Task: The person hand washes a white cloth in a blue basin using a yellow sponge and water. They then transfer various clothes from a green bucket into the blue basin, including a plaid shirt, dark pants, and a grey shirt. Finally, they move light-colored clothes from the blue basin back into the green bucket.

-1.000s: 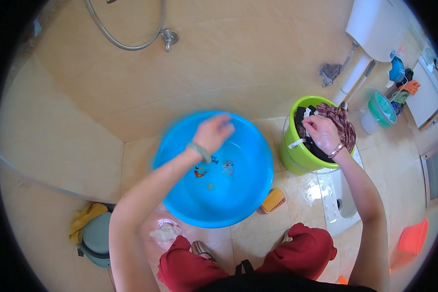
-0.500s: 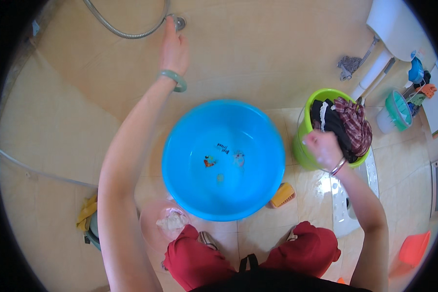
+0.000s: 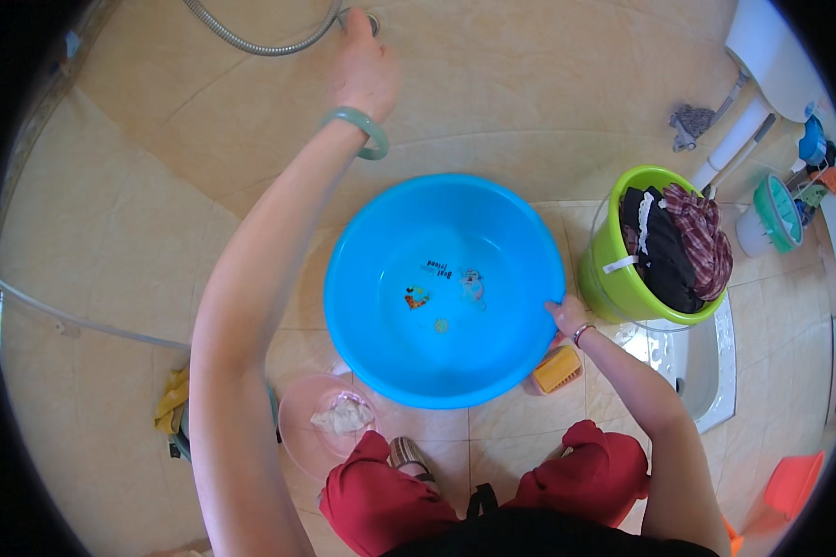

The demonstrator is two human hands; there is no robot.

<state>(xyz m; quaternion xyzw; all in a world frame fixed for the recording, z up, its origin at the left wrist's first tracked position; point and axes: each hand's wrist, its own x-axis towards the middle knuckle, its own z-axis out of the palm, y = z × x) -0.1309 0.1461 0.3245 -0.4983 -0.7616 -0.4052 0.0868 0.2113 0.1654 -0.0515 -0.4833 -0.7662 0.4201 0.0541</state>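
My left hand [image 3: 366, 74], a green bangle at its wrist, reaches up to a metal tap fitting [image 3: 374, 25] on the tiled wall, where a shower hose [image 3: 260, 48] arrives. Its fingers close over the fitting, which partly hides behind them. My right hand [image 3: 567, 318] grips the right rim of a big blue basin [image 3: 390, 367], thumb over the edge and the other fingers mostly hidden below. Inside, the basin shows printed pictures on its bottom. Right of it stands a lime-green bucket [image 3: 604, 278] heaped with dark and plaid clothes [image 3: 664, 251].
A yellow scrubbing brush [image 3: 557, 369] lies by the basin's lower right. Near my left foot sits a pink basin [image 3: 302, 436] with white cloth. A squat toilet [image 3: 715, 371] is set in the floor beyond the bucket. A white bin [image 3: 757, 227] stands farther right.
My right hand has come from beside the bucket down to the blue basin's rim and taken hold of it. The left hand stays at the tap. The whole view has shifted slightly.
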